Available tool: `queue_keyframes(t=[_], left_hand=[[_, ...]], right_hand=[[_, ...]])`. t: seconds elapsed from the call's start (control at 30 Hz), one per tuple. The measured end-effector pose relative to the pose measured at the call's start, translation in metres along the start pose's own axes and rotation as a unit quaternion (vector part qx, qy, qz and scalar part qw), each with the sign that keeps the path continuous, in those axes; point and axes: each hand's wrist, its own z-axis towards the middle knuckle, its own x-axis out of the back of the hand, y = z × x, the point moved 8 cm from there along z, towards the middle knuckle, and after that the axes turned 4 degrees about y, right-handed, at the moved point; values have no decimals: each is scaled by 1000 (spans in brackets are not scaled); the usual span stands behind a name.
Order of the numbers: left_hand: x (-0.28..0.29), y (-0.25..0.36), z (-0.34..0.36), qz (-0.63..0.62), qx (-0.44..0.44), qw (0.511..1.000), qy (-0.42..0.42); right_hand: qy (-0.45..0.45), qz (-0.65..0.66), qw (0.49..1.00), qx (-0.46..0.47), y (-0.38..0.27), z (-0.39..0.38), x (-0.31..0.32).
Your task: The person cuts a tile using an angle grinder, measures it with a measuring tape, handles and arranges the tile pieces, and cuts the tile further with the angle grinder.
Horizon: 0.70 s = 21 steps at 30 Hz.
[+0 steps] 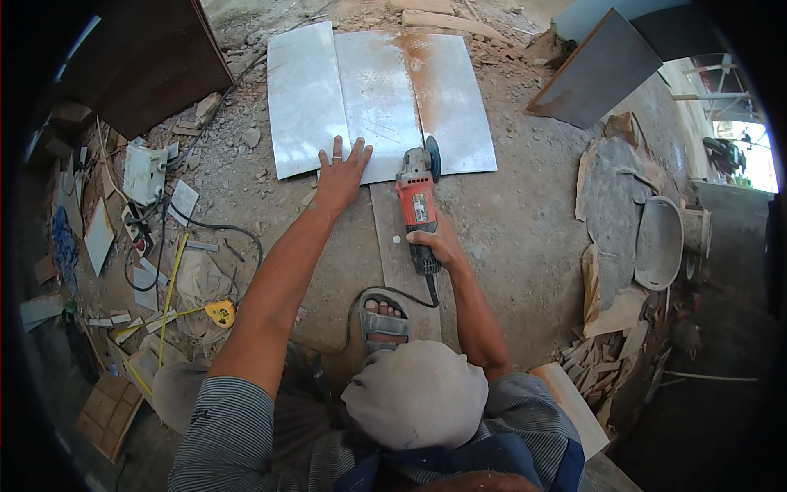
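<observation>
My left hand (343,172) lies with fingers spread on the near part of a pale grey slab (304,98), pressing against its surface near the seam with the middle slab (373,98). My right hand (434,238) is closed around the body of a red and black angle grinder (416,198), thumb across it. The grinder's disc is upright at the near edge of the slabs, at the lower end of a dark line with a rusty-orange dusty streak (418,70) beside it. A grey board (387,217) runs beneath. My sandalled foot (385,324) is behind the grinder, beside its cord.
A white electrical box (143,172), cables, yellow tape measure (220,313) and tile scraps (100,234) lie at left. A dark panel (152,57) stands upper left, a grey panel (594,70) upper right. A grey tub (658,242) and broken pieces (598,369) are at right.
</observation>
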Motion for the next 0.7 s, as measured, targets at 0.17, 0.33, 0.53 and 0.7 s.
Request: queue_keyframes(t=[0.17, 0.33, 0.53, 0.7], left_hand=[[3, 1, 0, 4, -1, 1000, -9], [-1, -2, -3, 2, -3, 1000, -13], [1, 3, -2, 5, -20, 1000, -10], [0, -4, -3, 7, -22, 999, -31]], right_hand=[[5, -1, 1000, 0, 2, -4, 1], [2, 0, 1000, -15, 10, -5, -4], [17, -19, 1000, -10, 0, -6, -2], [40, -61, 996, 54, -43, 8, -7]])
